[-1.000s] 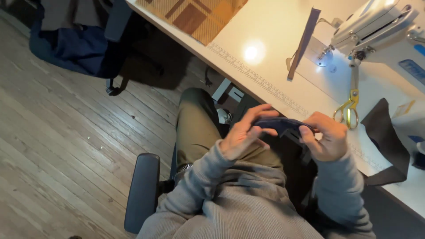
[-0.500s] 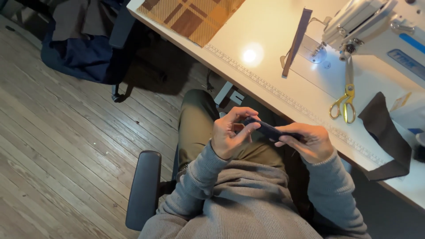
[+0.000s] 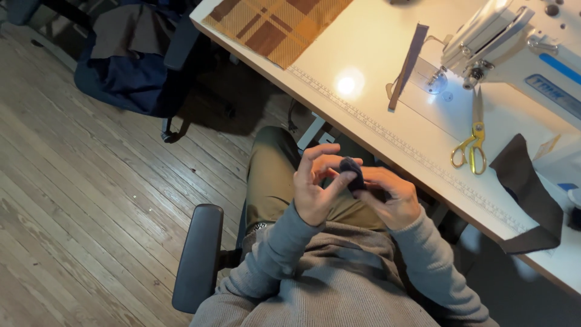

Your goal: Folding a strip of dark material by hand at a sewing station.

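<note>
Both hands meet over the lap, the left hand (image 3: 318,188) and right hand (image 3: 390,200) pinching a small dark cloth piece (image 3: 352,172) between their fingertips, below the sewing table (image 3: 375,72).

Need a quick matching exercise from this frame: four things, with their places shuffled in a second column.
Things:
1. scissors
2. plaid fabric
3. small dark cloth piece
4. armrest

Places:
A. far left corner of the table
B. between the left hand and right hand
C. over the wooden floor, beside the person
D. on the table near the sewing machine

Pairs: 1-D, 2-A, 3-B, 4-C
</note>
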